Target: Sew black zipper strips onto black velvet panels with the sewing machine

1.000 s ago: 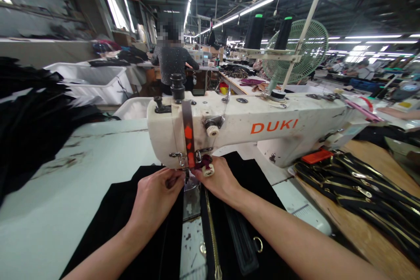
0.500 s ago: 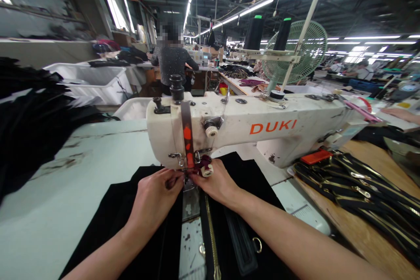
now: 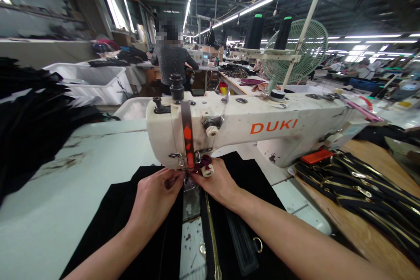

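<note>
My left hand [image 3: 157, 192] pinches the inner edge of the left black fabric panel [image 3: 114, 214], right beside the needle area of a white sewing machine [image 3: 229, 122]. From the other side, my right hand [image 3: 218, 183] is closed at the edge of the right black fabric panel [image 3: 262, 183], its fingertips near the presser foot and partly hidden. A gold-toothed zipper [image 3: 212, 232] runs down this panel, next to a dark strap piece [image 3: 243, 245] and a gold ring [image 3: 258, 245]. Under the machine head, the fingertips nearly meet.
Black zippers [image 3: 357, 188] with gold teeth lie on a wooden board [image 3: 361, 148] at right, beside an orange block [image 3: 316, 156]. Dark fabric [image 3: 39, 127] is piled at left. Behind stand a white bin [image 3: 95, 85], thread cones [image 3: 254, 30], a fan [image 3: 297, 52] and a person [image 3: 173, 63].
Both of my hands and the fabric stay almost in place at the needle. Another person's hand at the far right edge has gone out of view.
</note>
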The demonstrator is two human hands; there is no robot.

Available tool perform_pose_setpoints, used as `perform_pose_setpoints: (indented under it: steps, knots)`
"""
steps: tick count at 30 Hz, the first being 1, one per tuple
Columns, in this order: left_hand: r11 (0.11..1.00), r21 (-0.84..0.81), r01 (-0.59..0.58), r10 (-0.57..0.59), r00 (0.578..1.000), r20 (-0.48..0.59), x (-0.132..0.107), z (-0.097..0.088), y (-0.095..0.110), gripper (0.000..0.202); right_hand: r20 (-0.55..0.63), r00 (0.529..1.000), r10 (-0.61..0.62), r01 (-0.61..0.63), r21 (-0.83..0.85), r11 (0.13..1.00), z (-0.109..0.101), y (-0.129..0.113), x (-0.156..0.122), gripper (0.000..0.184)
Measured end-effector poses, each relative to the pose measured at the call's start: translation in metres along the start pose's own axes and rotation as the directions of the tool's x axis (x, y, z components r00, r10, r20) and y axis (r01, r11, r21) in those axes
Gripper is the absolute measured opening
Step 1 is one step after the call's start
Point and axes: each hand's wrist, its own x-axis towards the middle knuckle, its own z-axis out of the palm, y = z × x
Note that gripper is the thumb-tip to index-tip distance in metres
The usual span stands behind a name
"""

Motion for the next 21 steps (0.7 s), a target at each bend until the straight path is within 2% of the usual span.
perform_pose_setpoints:
  steps: [21]
  knots:
    - [1.000,0.011,-0.015,0.015,1.000,0.002,0.0002,0.0007,0.0015,0.030,-0.012,1.000,-0.020,0.020,0.005,1.000,0.0013,-0.0008,0.0020,0.014]
